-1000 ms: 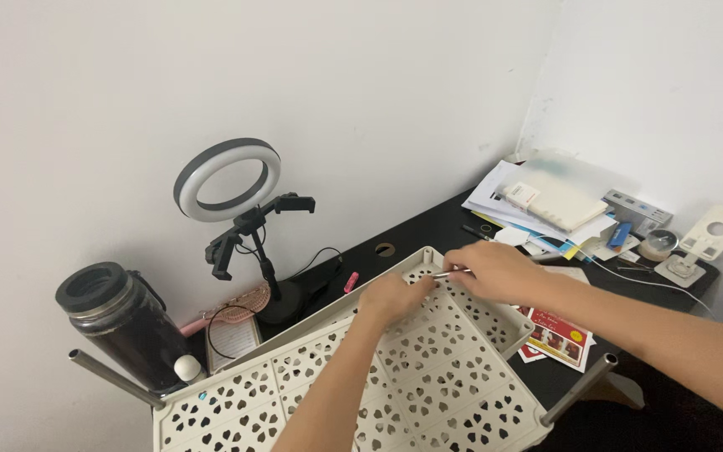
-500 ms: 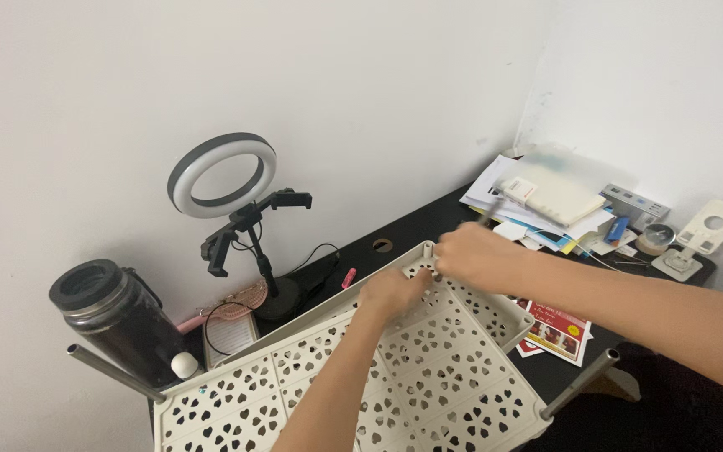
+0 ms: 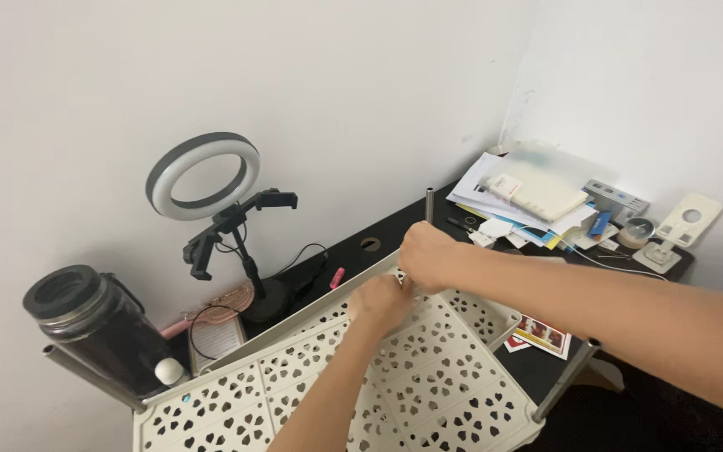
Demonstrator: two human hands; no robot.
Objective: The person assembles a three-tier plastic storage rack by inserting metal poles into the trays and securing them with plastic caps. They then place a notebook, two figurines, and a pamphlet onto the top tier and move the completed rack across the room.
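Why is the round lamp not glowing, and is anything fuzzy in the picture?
Head view: the ring light looks switched off, just white, with even soft room light on the wall; faint shadows only. The left hand and right hand over the perforated tray look a bit soft, while the paper stack stays sharp.

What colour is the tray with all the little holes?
The tray is cream-white with a cut-out pattern of small holes, seen best in the head view.

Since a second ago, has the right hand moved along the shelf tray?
Yes. The right hand has shifted from beyond the perforated tray's far corner to over it, closer to the left hand.
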